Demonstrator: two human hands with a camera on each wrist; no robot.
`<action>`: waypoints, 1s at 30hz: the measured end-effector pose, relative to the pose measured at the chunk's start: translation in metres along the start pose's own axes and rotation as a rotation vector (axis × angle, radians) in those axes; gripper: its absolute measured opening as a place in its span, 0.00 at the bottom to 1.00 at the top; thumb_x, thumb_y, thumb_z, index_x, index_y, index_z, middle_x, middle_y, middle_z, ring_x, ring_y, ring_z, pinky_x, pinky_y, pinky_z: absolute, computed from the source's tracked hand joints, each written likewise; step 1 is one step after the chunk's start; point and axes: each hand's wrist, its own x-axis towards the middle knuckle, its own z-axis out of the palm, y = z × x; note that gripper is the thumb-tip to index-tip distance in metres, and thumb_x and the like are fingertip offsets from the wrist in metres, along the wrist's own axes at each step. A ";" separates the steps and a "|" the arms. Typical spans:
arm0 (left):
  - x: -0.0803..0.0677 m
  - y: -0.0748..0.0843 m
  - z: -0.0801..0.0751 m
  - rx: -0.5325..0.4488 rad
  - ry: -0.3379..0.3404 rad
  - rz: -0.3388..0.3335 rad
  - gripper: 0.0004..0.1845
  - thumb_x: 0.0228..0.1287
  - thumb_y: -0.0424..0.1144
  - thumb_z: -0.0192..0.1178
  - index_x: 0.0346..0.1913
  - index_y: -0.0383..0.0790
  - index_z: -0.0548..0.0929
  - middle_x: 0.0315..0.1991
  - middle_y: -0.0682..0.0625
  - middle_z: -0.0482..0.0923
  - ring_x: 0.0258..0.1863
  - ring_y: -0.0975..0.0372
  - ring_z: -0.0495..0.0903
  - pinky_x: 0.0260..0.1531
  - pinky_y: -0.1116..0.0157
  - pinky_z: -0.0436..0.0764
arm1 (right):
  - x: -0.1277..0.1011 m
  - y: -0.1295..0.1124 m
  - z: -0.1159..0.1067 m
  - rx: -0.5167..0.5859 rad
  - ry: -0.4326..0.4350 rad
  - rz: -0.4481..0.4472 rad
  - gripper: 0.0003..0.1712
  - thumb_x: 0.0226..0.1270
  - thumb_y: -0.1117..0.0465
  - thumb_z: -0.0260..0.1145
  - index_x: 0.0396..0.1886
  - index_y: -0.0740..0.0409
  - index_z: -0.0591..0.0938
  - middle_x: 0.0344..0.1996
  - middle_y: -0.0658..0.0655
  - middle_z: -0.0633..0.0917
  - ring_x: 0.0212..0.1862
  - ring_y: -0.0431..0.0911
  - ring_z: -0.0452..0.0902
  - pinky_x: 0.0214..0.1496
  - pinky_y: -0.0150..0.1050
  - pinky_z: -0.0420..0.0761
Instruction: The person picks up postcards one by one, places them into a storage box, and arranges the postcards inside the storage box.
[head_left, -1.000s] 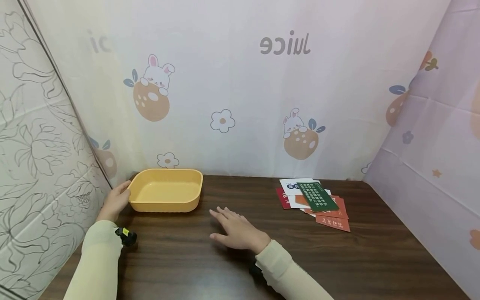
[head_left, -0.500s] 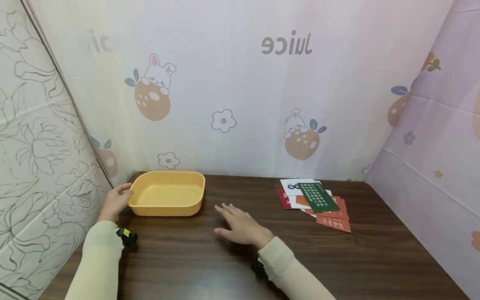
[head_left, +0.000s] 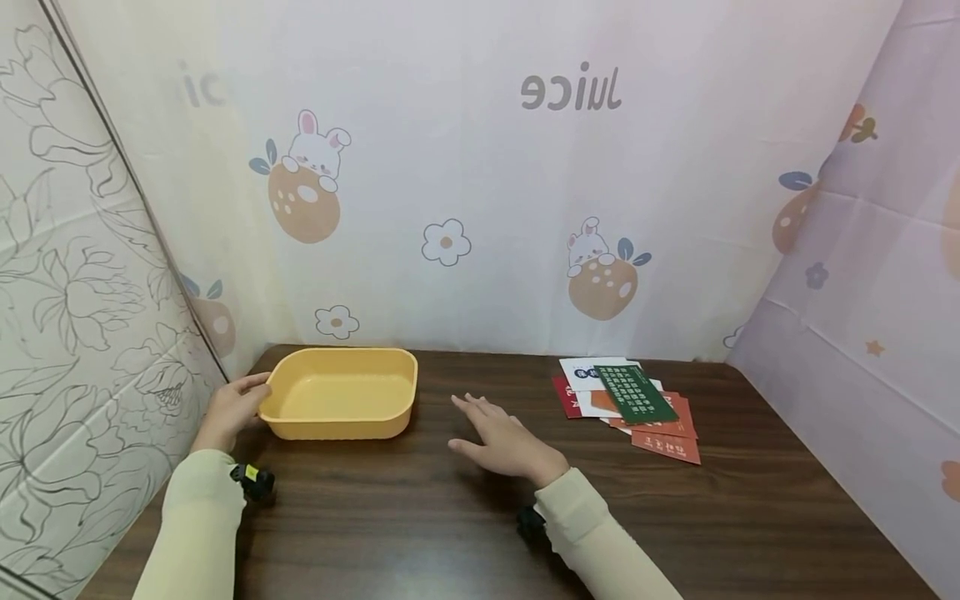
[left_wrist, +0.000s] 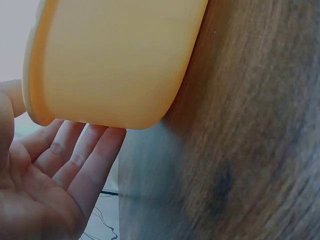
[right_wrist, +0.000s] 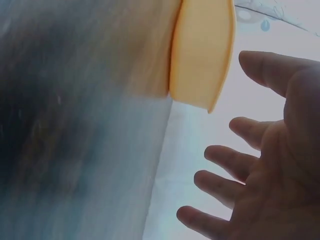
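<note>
A shallow yellow plastic bin (head_left: 341, 387) with rounded corners sits at the back left of the dark wooden table. My left hand (head_left: 231, 410) is at its left end. In the left wrist view, the fairly straight fingers (left_wrist: 100, 155) touch the bin's end wall, and the thumb lies by the rim. To the right of the bin, my right hand (head_left: 510, 442) hovers palm down over the table, fingers spread and holding nothing. In the right wrist view, a gap separates its fingertips (right_wrist: 245, 60) from the bin.
An overlapping pile of printed cards (head_left: 633, 396), red, white, green and orange, lies at the back right of the table (head_left: 390, 525). Printed curtains (head_left: 465, 167) hang behind and on both sides. Each wrist wears a small black camera (head_left: 255, 482).
The bin has slid a little to the right and toward me, with my left hand following at its end. My right hand has drifted to the right, away from it.
</note>
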 end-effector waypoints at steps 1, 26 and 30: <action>0.000 0.000 0.000 0.001 -0.007 -0.005 0.31 0.75 0.44 0.48 0.73 0.29 0.65 0.66 0.28 0.68 0.39 0.66 0.80 0.35 0.68 0.85 | -0.001 0.001 -0.002 0.010 -0.001 0.006 0.42 0.75 0.38 0.57 0.80 0.48 0.58 0.77 0.58 0.59 0.77 0.57 0.49 0.71 0.69 0.56; -0.014 0.011 0.016 -0.032 -0.185 0.009 0.31 0.77 0.41 0.48 0.74 0.25 0.61 0.68 0.26 0.64 0.42 0.62 0.81 0.39 0.64 0.86 | -0.024 0.043 -0.027 0.049 0.063 0.107 0.43 0.74 0.38 0.59 0.81 0.49 0.57 0.78 0.60 0.58 0.78 0.59 0.47 0.71 0.71 0.51; -0.015 0.011 0.019 -0.017 -0.218 0.011 0.30 0.77 0.40 0.47 0.74 0.24 0.59 0.68 0.25 0.62 0.45 0.59 0.81 0.41 0.62 0.86 | -0.029 0.050 -0.031 0.049 0.076 0.110 0.43 0.74 0.39 0.60 0.80 0.51 0.58 0.77 0.61 0.58 0.77 0.61 0.47 0.71 0.71 0.51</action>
